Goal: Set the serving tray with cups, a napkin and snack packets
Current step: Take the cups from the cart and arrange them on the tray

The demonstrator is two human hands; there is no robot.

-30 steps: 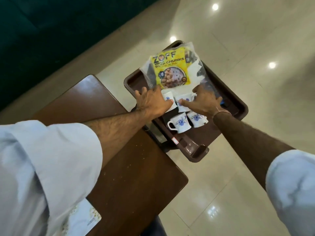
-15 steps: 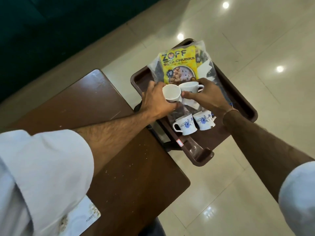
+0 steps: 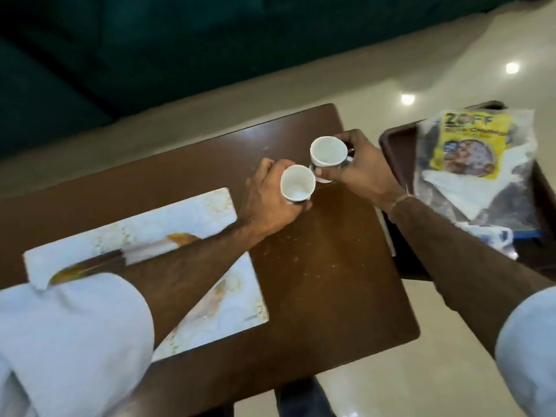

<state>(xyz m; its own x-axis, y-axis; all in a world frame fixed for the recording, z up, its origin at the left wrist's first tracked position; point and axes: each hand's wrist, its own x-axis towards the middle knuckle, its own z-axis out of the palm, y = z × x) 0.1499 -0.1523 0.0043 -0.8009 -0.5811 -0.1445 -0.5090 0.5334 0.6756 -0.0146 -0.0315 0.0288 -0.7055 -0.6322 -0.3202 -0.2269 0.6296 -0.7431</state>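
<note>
At frame centre, over the brown bench [image 3: 331, 266], the left hand [image 3: 270, 200] grips one white cup [image 3: 297, 184] and the right hand [image 3: 361, 173] grips another [image 3: 328, 152]. Neither is on the serving tray [image 3: 397, 139] at right, where only the yellow snack packet [image 3: 475, 142] and a white napkin [image 3: 469, 194] lie. A stained placemat [image 3: 210, 212] at lower left blocks nothing.

Each hand [image 3: 270, 197] [image 3: 361, 173] holds a white cup [image 3: 297, 184] [image 3: 328, 152] above the table [image 3: 331, 266].

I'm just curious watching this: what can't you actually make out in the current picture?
- Brown tray: its right part runs past the head view's edge.
- Snack packet: smaller print lost to motion blur.
- Left cup: the left hand covers its outside.
- Right cup: the right hand mostly hides its handle.
</note>
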